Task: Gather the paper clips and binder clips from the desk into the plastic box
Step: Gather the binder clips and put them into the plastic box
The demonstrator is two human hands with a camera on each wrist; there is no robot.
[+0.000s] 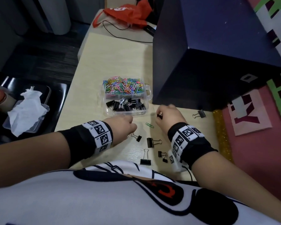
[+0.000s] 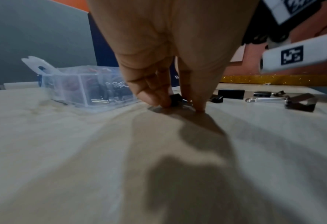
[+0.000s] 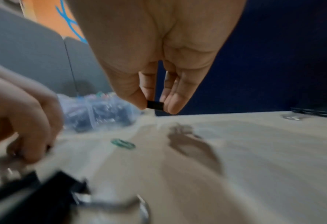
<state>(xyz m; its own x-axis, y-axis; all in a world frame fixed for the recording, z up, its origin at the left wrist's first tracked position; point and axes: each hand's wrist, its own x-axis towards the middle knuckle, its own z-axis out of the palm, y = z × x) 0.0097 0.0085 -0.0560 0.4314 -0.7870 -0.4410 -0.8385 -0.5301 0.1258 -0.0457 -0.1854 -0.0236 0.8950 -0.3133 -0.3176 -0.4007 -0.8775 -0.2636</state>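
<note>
The clear plastic box (image 1: 148, 93) stands mid-desk, with coloured paper clips in its far compartment and black binder clips in the near one. My left hand (image 1: 130, 127) is down on the desk in front of it; thumb and fingertip pinch a small black binder clip (image 2: 175, 98) that lies on the wood. My right hand (image 1: 159, 115) hovers right of the box and pinches another small black binder clip (image 3: 155, 105) off the desk. A green paper clip (image 1: 149, 125) lies between the hands. Several loose binder clips (image 1: 152, 142) lie near my body, and one (image 1: 199, 114) at the far right.
A tall dark blue box (image 1: 217, 54) stands right behind the plastic box. A red bag (image 1: 128, 12) and a black cable lie at the desk's far end. A clear tub with tissue (image 1: 26, 111) sits left of the desk. A gold glitter strip (image 1: 221, 135) lines the right edge.
</note>
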